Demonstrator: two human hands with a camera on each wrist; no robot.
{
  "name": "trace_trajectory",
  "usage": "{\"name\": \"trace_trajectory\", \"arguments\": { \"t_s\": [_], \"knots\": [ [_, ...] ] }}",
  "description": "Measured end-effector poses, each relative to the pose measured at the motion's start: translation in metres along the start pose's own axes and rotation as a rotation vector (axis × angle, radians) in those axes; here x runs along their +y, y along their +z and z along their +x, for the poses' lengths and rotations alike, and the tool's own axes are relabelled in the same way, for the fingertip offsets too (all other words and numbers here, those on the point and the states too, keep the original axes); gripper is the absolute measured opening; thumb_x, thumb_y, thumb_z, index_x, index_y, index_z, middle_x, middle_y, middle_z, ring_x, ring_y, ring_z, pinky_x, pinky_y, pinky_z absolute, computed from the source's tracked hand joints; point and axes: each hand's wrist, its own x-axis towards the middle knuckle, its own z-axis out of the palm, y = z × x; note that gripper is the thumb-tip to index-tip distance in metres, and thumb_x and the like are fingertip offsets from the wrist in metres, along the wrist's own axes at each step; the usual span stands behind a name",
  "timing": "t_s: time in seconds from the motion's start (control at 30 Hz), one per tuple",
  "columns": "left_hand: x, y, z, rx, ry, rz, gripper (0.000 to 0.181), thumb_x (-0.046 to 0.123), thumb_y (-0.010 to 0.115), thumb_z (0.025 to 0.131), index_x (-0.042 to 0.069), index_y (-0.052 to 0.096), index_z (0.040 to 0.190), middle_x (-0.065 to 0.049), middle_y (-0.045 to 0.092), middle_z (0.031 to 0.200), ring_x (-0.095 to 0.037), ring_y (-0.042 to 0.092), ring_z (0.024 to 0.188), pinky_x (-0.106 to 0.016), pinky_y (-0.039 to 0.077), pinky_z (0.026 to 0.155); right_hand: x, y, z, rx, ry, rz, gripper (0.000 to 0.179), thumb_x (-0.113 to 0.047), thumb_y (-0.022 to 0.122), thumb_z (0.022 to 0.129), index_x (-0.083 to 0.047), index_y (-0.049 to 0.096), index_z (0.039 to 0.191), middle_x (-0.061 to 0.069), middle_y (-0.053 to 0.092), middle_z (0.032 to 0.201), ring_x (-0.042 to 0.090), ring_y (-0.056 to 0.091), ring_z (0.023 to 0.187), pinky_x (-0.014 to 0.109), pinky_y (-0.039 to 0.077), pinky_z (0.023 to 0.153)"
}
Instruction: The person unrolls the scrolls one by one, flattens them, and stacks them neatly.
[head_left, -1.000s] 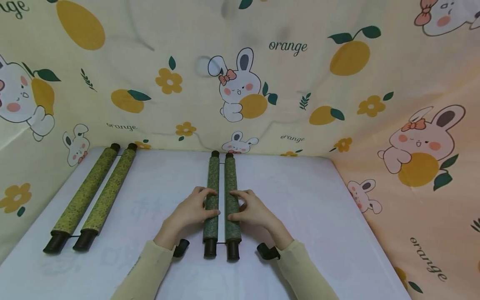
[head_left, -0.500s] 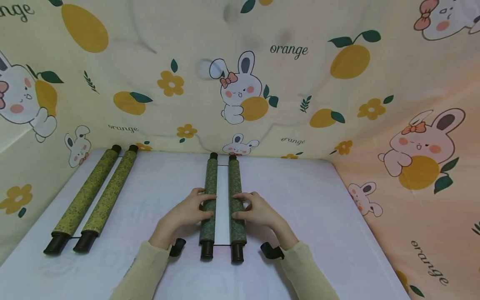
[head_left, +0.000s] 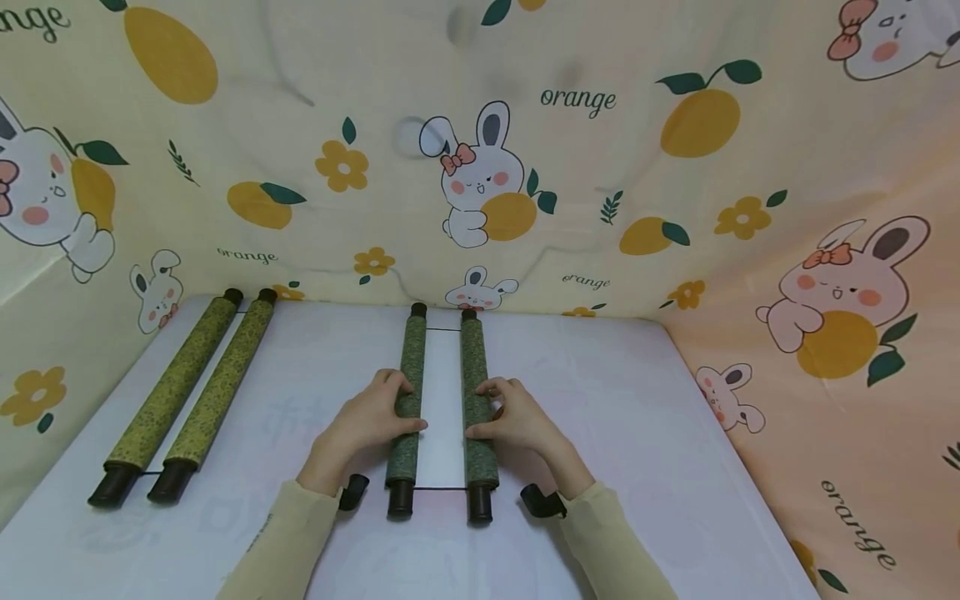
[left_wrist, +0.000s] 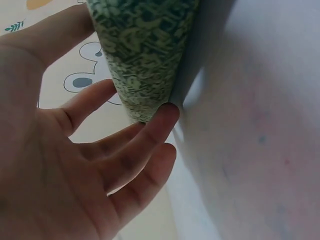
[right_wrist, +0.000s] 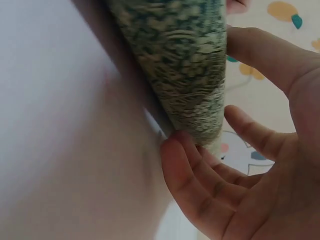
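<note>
Head view: we have a green scroll (head_left: 442, 396) lying part-unrolled on the white table (head_left: 600, 433), running near to far, with a white sheet (head_left: 441, 450) showing between its rollers. Left hand (head_left: 369, 417) grips the left roller (head_left: 413, 350) from its left side, about mid-length, thumb laid over the top. Right hand (head_left: 522, 421) holds the right roller (head_left: 473, 354) from the right, about level with the other, thumb on top too. Both rollers extend past the grips, near and far, to black ends. In each wrist view we see fingertips at the roller's underside, close to the tabletop. Yellow-green scroll (head_left: 172, 390) lies slanted at left, well apart from both hands. Behind, we get patterned cloth (head_left: 592, 167) with rabbits and oranges.
</note>
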Motion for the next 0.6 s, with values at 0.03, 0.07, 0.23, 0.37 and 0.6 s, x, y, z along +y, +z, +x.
{"name": "trace_trajectory", "arguments": {
  "t_s": [0.03, 0.07, 0.23, 0.37, 0.6],
  "knots": [
    [0.000, -0.001, -0.001, -0.004, 0.000, -0.004, 0.056, 0.036, 0.083, 0.089, 0.007, 0.059, 0.129, -0.021, 0.043, 0.153, -0.039, 0.061, 0.122, -0.055, 0.053, 0.092, 0.000, -0.002, -0.001, -0.002, 0.001, 0.003, 0.062, -0.026, 0.092, 0.080, -0.013, 0.061, 0.133, 0.020, 0.049, 0.134, 0.019, 0.065, 0.089, 0.037, 0.056, 0.079],
    [0.000, -0.002, -0.001, -0.009, 0.003, -0.011, 0.056, 0.035, 0.083, 0.090, 0.005, 0.058, 0.130, -0.022, 0.043, 0.153, -0.040, 0.059, 0.125, -0.056, 0.053, 0.094, 0.000, -0.003, -0.001, -0.005, -0.001, 0.004, 0.063, -0.024, 0.092, 0.080, -0.013, 0.061, 0.134, 0.020, 0.049, 0.134, 0.019, 0.065, 0.089, 0.037, 0.056, 0.079],
    [-0.003, -0.007, -0.003, -0.038, 0.035, -0.065, 0.057, 0.027, 0.082, 0.091, -0.001, 0.054, 0.132, -0.026, 0.041, 0.152, -0.043, 0.053, 0.132, -0.056, 0.050, 0.100, 0.004, -0.010, -0.002, -0.043, -0.021, 0.007, 0.067, -0.021, 0.090, 0.082, -0.013, 0.060, 0.141, 0.021, 0.049, 0.136, 0.021, 0.066, 0.094, 0.038, 0.056, 0.081],
    [-0.007, -0.010, -0.003, -0.059, 0.054, -0.105, 0.058, 0.023, 0.081, 0.092, 0.001, 0.054, 0.138, -0.026, 0.038, 0.155, -0.040, 0.057, 0.125, -0.055, 0.050, 0.101, 0.007, -0.015, -0.002, -0.083, -0.040, 0.017, 0.066, -0.019, 0.087, 0.085, -0.016, 0.060, 0.145, 0.023, 0.047, 0.136, 0.023, 0.065, 0.096, 0.039, 0.056, 0.082],
    [-0.015, -0.016, -0.003, -0.109, 0.094, -0.097, 0.056, 0.020, 0.074, 0.095, 0.007, 0.056, 0.146, -0.033, 0.025, 0.161, -0.050, 0.049, 0.135, -0.062, 0.046, 0.105, 0.010, -0.016, 0.000, -0.095, -0.027, -0.006, 0.055, -0.026, 0.083, 0.089, -0.020, 0.065, 0.141, 0.022, 0.046, 0.137, 0.021, 0.065, 0.094, 0.035, 0.054, 0.079]
  ]
}}
